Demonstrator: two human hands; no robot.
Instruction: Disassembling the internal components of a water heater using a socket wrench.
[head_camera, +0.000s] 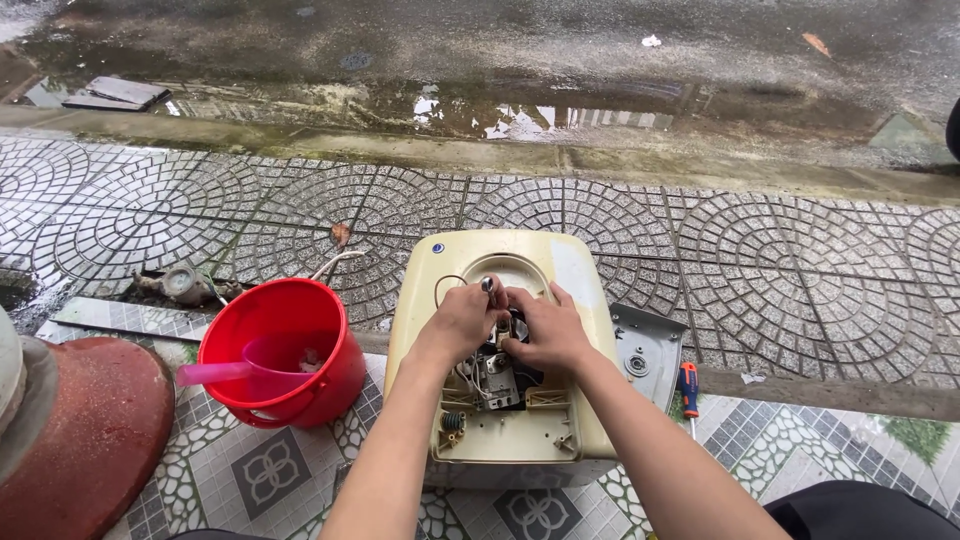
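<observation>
A cream-coloured electric water heater casing (560, 270) lies on the tiled ground in front of me, its cover off and wiring and metal parts (495, 380) exposed. My left hand (462, 320) grips a small metal-tipped part or tool at the heater's middle. My right hand (548, 330) rests beside it, fingers pressed on the dark inner parts. Both hands touch each other over the opening.
A red bucket (290, 310) with a pink ladle (215, 373) stands left of the heater. A grey cover plate (650, 345) and a red-handled screwdriver (689, 385) lie to the right. A red rounded object (90, 430) is at far left. Wet paving and a puddled road lie beyond.
</observation>
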